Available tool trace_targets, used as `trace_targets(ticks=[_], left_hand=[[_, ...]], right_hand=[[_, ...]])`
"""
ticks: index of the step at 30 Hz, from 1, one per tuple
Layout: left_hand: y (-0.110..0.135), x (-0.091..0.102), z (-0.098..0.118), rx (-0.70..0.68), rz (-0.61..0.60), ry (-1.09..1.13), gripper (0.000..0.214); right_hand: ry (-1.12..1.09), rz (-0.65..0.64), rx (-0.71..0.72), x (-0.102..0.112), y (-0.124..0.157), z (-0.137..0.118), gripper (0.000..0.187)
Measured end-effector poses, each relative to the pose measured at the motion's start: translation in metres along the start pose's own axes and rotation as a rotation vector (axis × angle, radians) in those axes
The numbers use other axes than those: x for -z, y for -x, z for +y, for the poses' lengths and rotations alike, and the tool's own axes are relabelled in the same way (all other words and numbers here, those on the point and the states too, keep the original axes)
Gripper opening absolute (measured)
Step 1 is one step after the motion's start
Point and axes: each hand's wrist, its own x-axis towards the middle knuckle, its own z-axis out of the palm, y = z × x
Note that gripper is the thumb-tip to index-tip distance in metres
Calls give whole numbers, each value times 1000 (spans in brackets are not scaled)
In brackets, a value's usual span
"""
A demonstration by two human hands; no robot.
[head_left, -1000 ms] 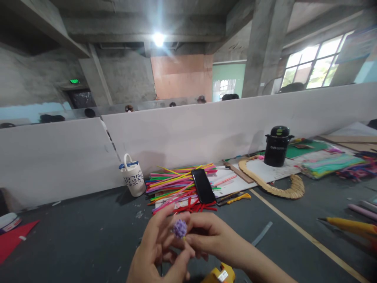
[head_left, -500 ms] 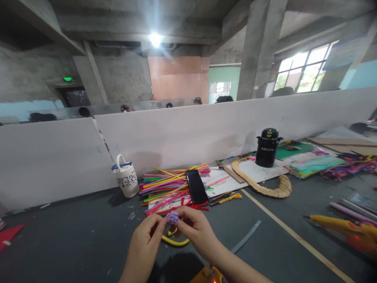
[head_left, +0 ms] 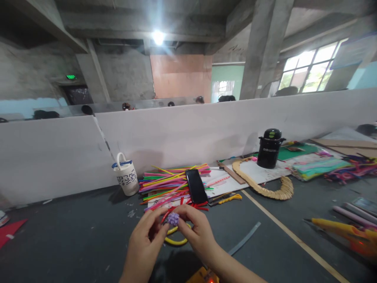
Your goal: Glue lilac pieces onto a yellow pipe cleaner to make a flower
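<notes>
A small purple bumpy cluster [head_left: 173, 219], like a tiny flower head, sits between the fingertips of my two hands. My left hand [head_left: 149, 236] pinches its left side, with a red strip [head_left: 165, 216] showing by the fingers. On the other side, my right hand [head_left: 198, 232] grips it between thumb and fingers; the far fingertips are hidden. Behind and below the cluster lies a curled yellow strip [head_left: 176, 240] on the dark table. Under my right forearm, part of an orange tool [head_left: 203, 276] with a red light shows at the bottom edge.
Beyond my hands lie a pile of coloured strips [head_left: 165, 182] and a black phone [head_left: 196, 186]. A white cup [head_left: 127, 181] stands left, a black canister [head_left: 269, 149] right. A yellow glue gun [head_left: 344, 230], a yellow cutter [head_left: 229, 199] and a grey strip [head_left: 245, 238] lie rightward.
My left hand has turned slightly, with its fingers more arched, and more of the red strip shows. The purple cluster stays between both hands. The view has shifted slightly.
</notes>
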Motion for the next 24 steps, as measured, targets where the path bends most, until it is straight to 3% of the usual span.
trace_targets(ticks=[5,12,16,20,24], left_hand=[[2,-5,8,64,-11,188,17],[3,-3,4,298,25,420,23],[3,-2,10,403,-18,537,23],[4,-3,19,461,-78,616,17],[6,-3,24,488,-85,653,18]], right_hand=[[-14,-12,-71,-9,5,-8,10],[-204,-32,-267,-19,5,-19,21],[-332,-98,-418,-18,3,-26,30],[-433,-174,-564,-14,4,-36,27],[-453,-237,-592,-10,4,-38,30]])
